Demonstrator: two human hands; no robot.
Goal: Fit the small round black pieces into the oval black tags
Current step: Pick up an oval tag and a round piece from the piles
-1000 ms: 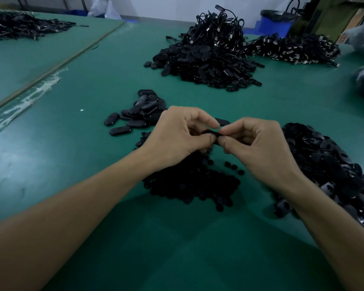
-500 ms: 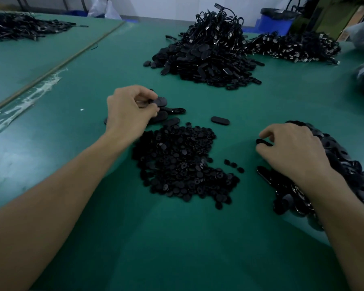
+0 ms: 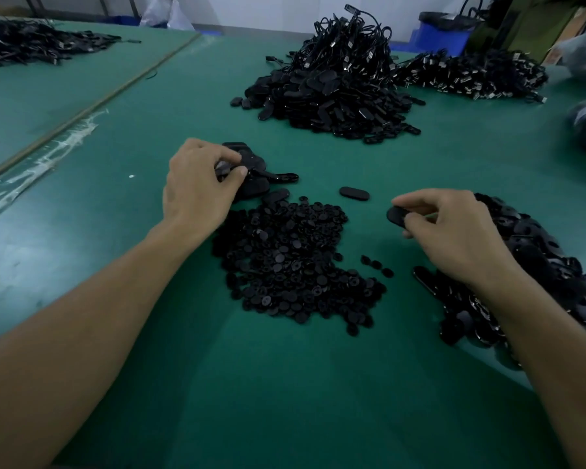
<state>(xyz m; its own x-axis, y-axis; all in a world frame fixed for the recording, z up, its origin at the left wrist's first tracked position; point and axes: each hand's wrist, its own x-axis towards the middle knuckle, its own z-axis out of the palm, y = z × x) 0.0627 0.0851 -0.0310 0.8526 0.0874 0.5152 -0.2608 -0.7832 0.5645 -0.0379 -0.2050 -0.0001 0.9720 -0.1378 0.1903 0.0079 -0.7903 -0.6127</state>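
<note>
Black parts on a green surface

The surface (image 3: 285, 384) under me is a flat dark green, broken only by a whitish, shiny streak (image 3: 48, 154) along its left seam and one small white speck (image 3: 131, 176). The oval tag (image 3: 395, 216) in my right grip (image 3: 454, 235) is plain matt black. The tags (image 3: 261, 170) by my left grip (image 3: 197, 184) are black too, one with a glossy sheen. The round pieces (image 3: 291, 262) between them are black all through. The far heap (image 3: 329, 93) is black with silvery glints, and the crate (image 3: 440, 37) behind it is bright blue.
</note>
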